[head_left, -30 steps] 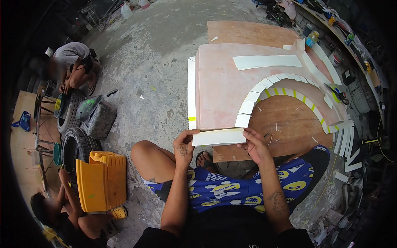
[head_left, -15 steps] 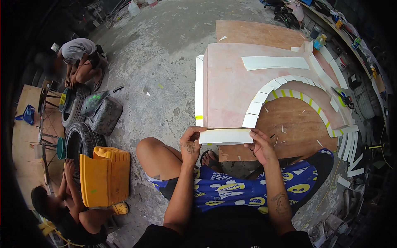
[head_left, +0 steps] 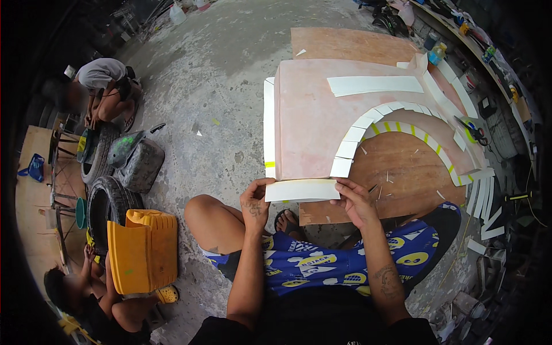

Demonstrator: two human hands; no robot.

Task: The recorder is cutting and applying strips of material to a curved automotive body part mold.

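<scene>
A white card strip (head_left: 303, 191) is stretched level along the near edge of a pinkish fender-shaped panel (head_left: 307, 126). My left hand (head_left: 255, 204) pinches its left end, and my right hand (head_left: 356, 202) grips its right end. White card pieces (head_left: 352, 141) line the panel's arched cutout, and a pale band with yellow tape marks (head_left: 415, 133) follows the curve inside it. On top of the panel lie long white strips (head_left: 374, 85). Another white strip (head_left: 269, 129) runs down its left side, with yellow tape near the bottom.
Plywood (head_left: 397, 172) lies under the panel. Scissors (head_left: 477, 132) and loose white strips (head_left: 483, 198) are at the right, a bottle (head_left: 437, 54) at the far corner. Leftward are a yellow plastic container (head_left: 155, 247), tires (head_left: 112, 195) and two people, one crouching (head_left: 106, 77), one low down (head_left: 86, 305).
The whole view has shifted slightly, so the panel appears farther left. Both hands keep hold of the strip. The lower-left person's hands have moved down.
</scene>
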